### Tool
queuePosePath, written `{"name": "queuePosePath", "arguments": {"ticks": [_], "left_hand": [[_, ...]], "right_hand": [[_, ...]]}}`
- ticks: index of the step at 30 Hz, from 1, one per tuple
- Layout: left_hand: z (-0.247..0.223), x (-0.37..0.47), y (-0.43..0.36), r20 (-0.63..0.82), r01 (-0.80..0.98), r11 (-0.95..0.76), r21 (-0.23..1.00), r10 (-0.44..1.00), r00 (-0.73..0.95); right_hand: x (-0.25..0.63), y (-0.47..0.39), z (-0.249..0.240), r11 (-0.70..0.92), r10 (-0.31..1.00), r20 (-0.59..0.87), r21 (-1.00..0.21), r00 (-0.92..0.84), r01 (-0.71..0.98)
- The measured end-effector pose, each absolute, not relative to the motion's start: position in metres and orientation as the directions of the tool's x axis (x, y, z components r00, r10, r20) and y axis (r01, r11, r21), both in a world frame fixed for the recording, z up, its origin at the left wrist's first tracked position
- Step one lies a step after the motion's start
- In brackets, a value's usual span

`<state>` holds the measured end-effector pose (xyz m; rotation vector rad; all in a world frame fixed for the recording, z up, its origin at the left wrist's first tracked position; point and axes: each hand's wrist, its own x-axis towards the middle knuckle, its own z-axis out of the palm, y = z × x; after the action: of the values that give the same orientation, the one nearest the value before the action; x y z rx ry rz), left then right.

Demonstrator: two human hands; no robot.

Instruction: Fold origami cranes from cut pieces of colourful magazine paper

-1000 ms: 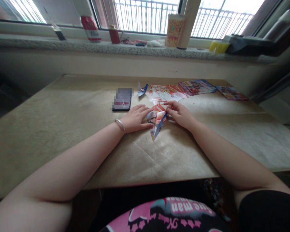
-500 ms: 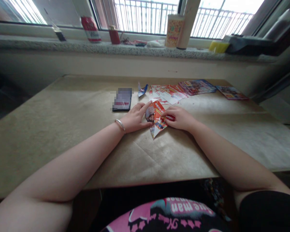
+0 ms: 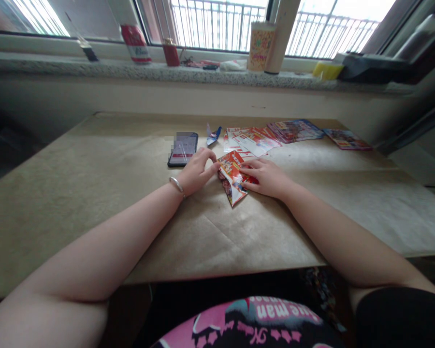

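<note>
A folded piece of printed paper (image 3: 233, 175), red, orange and white, lies on the table with a pointed end toward me. My left hand (image 3: 199, 170) is at its left edge, thumb and index finger pinched together on the paper's border. My right hand (image 3: 270, 178) rests from the right with its fingers stretched out flat over the paper, pressing on it. A silver bracelet (image 3: 176, 184) circles my left wrist. Part of the paper's right side is hidden under my right fingers.
A phone (image 3: 183, 151) lies just beyond my left hand. Behind the paper are a small blue folded paper figure (image 3: 213, 135), loose red-and-white sheets (image 3: 253, 140) and printed booklets (image 3: 296, 130). A can (image 3: 135, 44) and a patterned cup (image 3: 261, 47) stand on the windowsill (image 3: 199, 77).
The paper's left flap has been folded over to the right, so more orange print shows. My left hand has shifted slightly left and gone from spread fingers to a pinch.
</note>
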<state>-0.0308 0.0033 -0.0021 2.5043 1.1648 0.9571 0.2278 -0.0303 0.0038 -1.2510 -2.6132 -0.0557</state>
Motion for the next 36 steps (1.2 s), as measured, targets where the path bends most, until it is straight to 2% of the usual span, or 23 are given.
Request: {"name": "queuePosePath", "arguments": {"ticks": [2, 4, 7, 9, 12, 17, 22, 26, 36], "left_hand": [[-0.001, -0.034, 0.007, 0.461, 0.595, -0.649, 0.474, 0.759, 0.46], [0.0, -0.035, 0.009, 0.478, 0.615, -0.649, 0.449, 0.755, 0.448], [0.002, -0.033, 0.004, 0.51, 0.691, -0.659, 0.295, 0.721, 0.47], [0.003, -0.029, -0.001, 0.53, 0.782, -0.597, 0.178, 0.728, 0.435], [0.004, -0.022, -0.01, 0.537, 0.846, -0.518, 0.125, 0.753, 0.381], [0.004, -0.014, -0.019, 0.385, 0.77, -0.637, 0.034, 0.719, 0.578], [0.0, -0.012, -0.021, 0.26, 0.718, -0.694, 0.052, 0.704, 0.661], [-0.002, -0.013, -0.021, 0.196, 0.72, -0.686, 0.107, 0.725, 0.661], [0.004, -0.019, -0.019, 0.074, 0.741, -0.662, 0.113, 0.749, 0.658]], "right_hand": [[0.227, -0.03, 0.003, 0.617, 0.771, 0.236, -0.046, -0.592, 0.786], [0.225, -0.03, 0.003, 0.6, 0.781, 0.231, -0.019, -0.58, 0.8], [0.222, -0.03, 0.003, 0.566, 0.801, 0.223, 0.019, -0.556, 0.824], [0.22, -0.031, 0.003, 0.552, 0.81, 0.224, 0.018, -0.541, 0.834], [0.217, -0.034, 0.003, 0.535, 0.824, 0.226, -0.004, -0.52, 0.845], [0.21, -0.04, 0.004, 0.482, 0.857, 0.22, -0.017, -0.467, 0.876], [0.206, -0.043, 0.004, 0.478, 0.862, 0.2, -0.02, -0.465, 0.878], [0.207, -0.043, 0.002, 0.494, 0.857, 0.181, -0.023, -0.482, 0.869], [0.217, -0.037, -0.001, 0.484, 0.875, 0.059, -0.08, -0.48, 0.871]]}}
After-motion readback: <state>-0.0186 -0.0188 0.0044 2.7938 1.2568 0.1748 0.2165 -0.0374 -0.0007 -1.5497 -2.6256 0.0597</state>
